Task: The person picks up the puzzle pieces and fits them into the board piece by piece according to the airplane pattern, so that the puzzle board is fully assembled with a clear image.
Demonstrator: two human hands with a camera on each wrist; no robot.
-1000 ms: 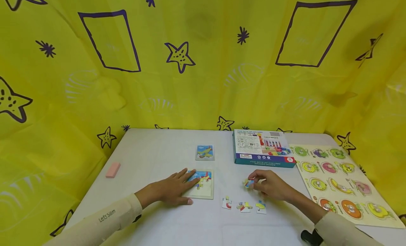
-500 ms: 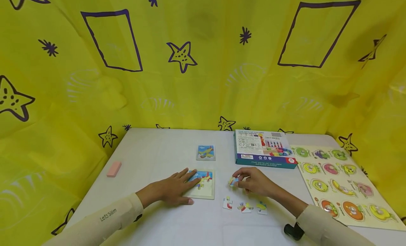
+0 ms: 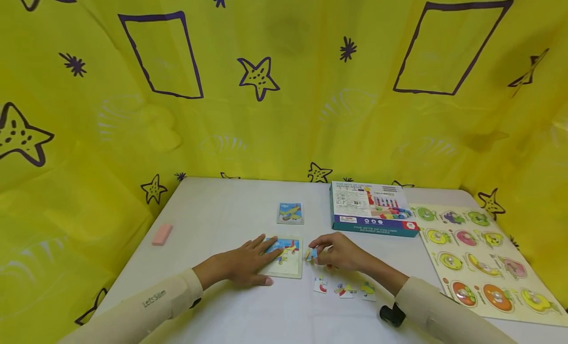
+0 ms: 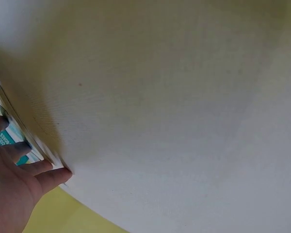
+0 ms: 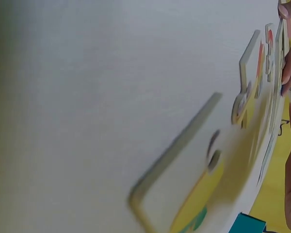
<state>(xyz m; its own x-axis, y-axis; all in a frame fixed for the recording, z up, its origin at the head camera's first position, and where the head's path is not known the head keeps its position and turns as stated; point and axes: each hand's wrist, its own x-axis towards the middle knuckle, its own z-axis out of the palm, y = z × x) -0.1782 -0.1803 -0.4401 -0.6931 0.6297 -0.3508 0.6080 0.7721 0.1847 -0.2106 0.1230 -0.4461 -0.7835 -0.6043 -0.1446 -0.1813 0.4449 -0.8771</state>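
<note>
My left hand (image 3: pixel 248 265) lies with straight, spread fingers on the left part of a small puzzle tray (image 3: pixel 290 271), hiding that part. Pieces with blue sky and a red and yellow picture fill the tray's upper area; its lower area is bare cream board. Just right of the tray, my right hand (image 3: pixel 340 253) pinches a blue and yellow puzzle piece (image 3: pixel 311 255) between thumb and fingers, above the table. Three loose puzzle pieces lie in a row in front of it: a red and white one (image 3: pixel 320 285), a middle one (image 3: pixel 344 291) and a yellow one (image 3: pixel 368 291).
A small airplane picture puzzle (image 3: pixel 290 213) lies behind the tray. A beaded-boxes toy carton (image 3: pixel 372 208) stands at the back right, beside a large fruit board (image 3: pixel 483 265). A pink block (image 3: pixel 162 234) lies on the left of the white table (image 3: pixel 213 211).
My right hand has carried the pinched puzzle piece leftward to near the tray's right edge. My left hand stays on the tray. The head view has shifted slightly.
</note>
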